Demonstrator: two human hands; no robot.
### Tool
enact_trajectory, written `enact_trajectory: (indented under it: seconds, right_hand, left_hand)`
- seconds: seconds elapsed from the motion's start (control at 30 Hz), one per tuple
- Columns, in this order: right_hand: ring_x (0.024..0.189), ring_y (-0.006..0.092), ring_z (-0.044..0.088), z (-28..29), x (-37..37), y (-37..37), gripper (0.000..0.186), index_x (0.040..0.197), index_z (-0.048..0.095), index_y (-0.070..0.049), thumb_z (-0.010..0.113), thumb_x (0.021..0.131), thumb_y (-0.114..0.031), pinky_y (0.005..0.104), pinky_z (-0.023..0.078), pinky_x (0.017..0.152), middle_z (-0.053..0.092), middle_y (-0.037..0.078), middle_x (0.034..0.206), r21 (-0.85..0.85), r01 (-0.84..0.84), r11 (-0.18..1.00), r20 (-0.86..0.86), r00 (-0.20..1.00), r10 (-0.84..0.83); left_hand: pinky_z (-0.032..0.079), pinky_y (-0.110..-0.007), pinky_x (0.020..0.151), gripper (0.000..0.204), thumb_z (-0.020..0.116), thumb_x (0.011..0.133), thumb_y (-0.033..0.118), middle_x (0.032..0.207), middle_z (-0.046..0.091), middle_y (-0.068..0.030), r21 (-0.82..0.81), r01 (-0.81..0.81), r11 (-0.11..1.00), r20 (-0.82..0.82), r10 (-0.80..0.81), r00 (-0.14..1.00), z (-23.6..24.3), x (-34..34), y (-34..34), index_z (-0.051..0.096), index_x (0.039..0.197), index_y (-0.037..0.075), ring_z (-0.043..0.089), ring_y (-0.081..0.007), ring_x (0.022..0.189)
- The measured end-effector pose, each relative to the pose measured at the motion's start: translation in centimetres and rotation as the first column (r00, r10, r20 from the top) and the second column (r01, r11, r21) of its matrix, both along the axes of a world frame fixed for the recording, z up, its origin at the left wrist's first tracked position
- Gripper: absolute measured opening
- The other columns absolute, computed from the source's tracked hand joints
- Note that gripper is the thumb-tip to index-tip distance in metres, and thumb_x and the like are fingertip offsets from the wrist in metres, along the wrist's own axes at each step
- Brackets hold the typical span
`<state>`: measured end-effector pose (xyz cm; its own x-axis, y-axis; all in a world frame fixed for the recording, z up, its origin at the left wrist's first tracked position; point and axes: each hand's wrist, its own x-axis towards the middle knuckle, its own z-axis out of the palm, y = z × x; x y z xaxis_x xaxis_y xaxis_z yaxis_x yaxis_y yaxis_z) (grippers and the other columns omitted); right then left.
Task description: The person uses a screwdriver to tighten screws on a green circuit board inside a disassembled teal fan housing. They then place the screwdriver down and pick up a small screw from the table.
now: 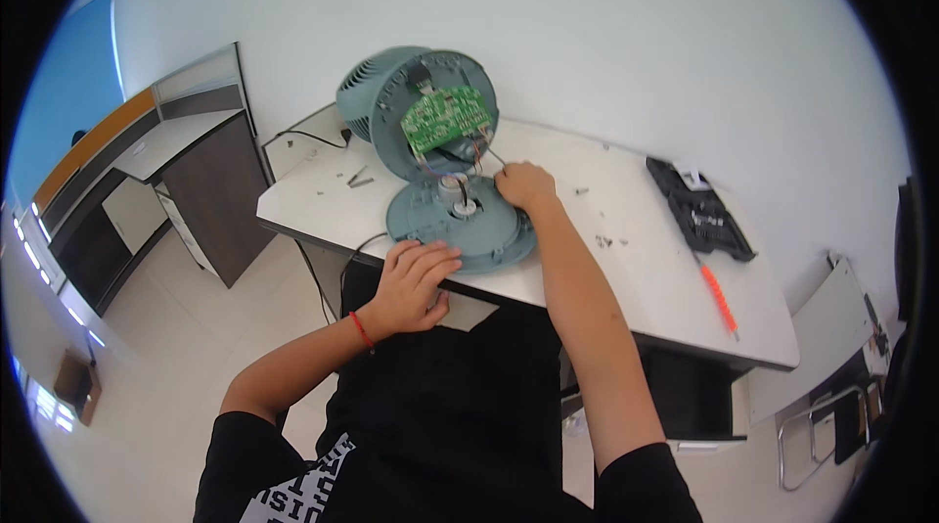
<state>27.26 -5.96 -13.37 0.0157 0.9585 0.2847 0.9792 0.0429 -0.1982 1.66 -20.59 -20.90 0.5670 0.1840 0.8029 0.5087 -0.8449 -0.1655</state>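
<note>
A grey-green fan [381, 97] with a vented housing stands tilted at the back of the table, its round underside showing a green circuit board [448, 118]. In front of it lies a round grey-green base [471, 244], joined to it by wires. My left hand [416, 286] rests its outstretched fingers on the base's near left rim, thumb lower by the table edge. At the base's far right edge, my right hand [525, 185] is closed. A thin shaft or wire reaches from its fingers toward the board; which one I cannot tell.
On the white table [558, 264] lie several small screws [608, 242], small metal pieces [360, 178] and a black tool case [699, 210]. An orange-handled screwdriver [717, 296] lies near the right edge. A black cable [367, 241] hangs over the front edge. A desk [210, 166] stands left.
</note>
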Motion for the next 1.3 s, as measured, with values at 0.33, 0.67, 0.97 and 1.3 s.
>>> enact_trajectory:
  seconds: [0.33,0.67,0.97,1.3]
  right_hand:
    - [0.114,0.0313,0.068,0.7,-1.1,-0.4,0.044,0.116,0.076,-0.012,0.048,0.096,-0.040,0.0438,0.055,0.095,0.072,0.013,0.123,-0.064,0.014,0.998,-0.032,0.999,-0.016]
    - [0.113,0.0352,0.068,-0.1,-0.1,-0.1,0.045,0.115,0.075,-0.011,0.047,0.094,-0.040,0.0462,0.053,0.098,0.072,0.016,0.120,-0.013,0.011,1.000,-0.045,0.999,-0.012]
    - [0.117,0.0343,0.067,0.2,-0.1,0.4,0.045,0.119,0.074,-0.010,0.049,0.095,-0.038,0.0472,0.053,0.098,0.071,0.016,0.125,-0.071,0.015,0.997,-0.017,1.000,-0.016]
    - [0.115,0.0345,0.067,1.0,-0.8,-0.6,0.046,0.119,0.074,-0.010,0.045,0.097,-0.039,0.0458,0.053,0.098,0.070,0.016,0.124,-0.081,0.024,0.996,-0.011,1.000,-0.025]
  left_hand:
    - [0.035,-0.050,0.109,0.057,0.068,0.070,0.013,0.134,0.062,-0.0111,0.064,-0.029,0.998,0.000,0.029,1.000,-0.2,0.1,0.1,0.055,0.125,0.006,0.056,-0.0310,0.127]
    - [0.034,-0.051,0.110,0.057,0.068,0.071,0.013,0.133,0.062,-0.0119,0.023,-0.008,1.000,-0.017,0.008,1.000,-0.3,0.3,0.4,0.054,0.126,0.006,0.055,-0.0314,0.127]
    - [0.035,-0.050,0.110,0.056,0.068,0.073,0.014,0.136,0.061,-0.0068,0.022,-0.007,1.000,-0.006,0.007,1.000,-0.4,0.0,0.3,0.057,0.127,0.009,0.053,-0.0269,0.130]
    - [0.036,-0.045,0.108,0.055,0.067,0.072,0.013,0.135,0.062,-0.0052,0.036,0.000,0.999,0.027,-0.001,1.000,-0.1,0.0,-0.1,0.059,0.126,0.009,0.055,-0.0242,0.127]
